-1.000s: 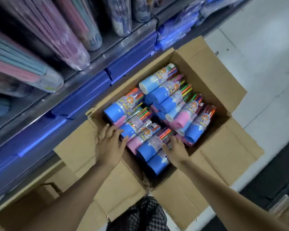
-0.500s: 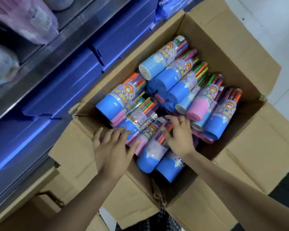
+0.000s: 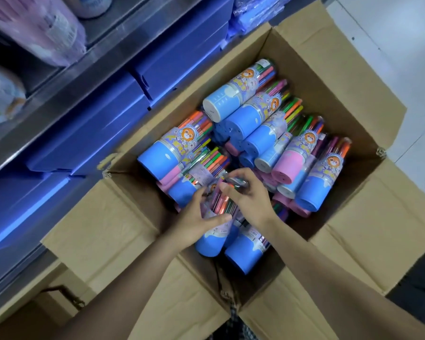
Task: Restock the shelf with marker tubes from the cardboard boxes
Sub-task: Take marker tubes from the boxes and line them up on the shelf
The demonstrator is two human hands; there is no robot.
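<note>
Head view looked down into an open cardboard box [image 3: 349,77] crowded with marker tubes. Left hand [image 3: 194,220] and right hand [image 3: 249,196] both curled around one blue-capped tube [image 3: 216,231] there. Lifting might tip neighbouring tubes leaning against it.

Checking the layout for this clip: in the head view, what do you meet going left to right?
Shelf → blue cartons → left hand → right hand → pink-capped tube → right box flap

One head view looks steeply down, close above the open cardboard box [image 3: 353,241] beside the shelf [image 3: 103,57]
</note>
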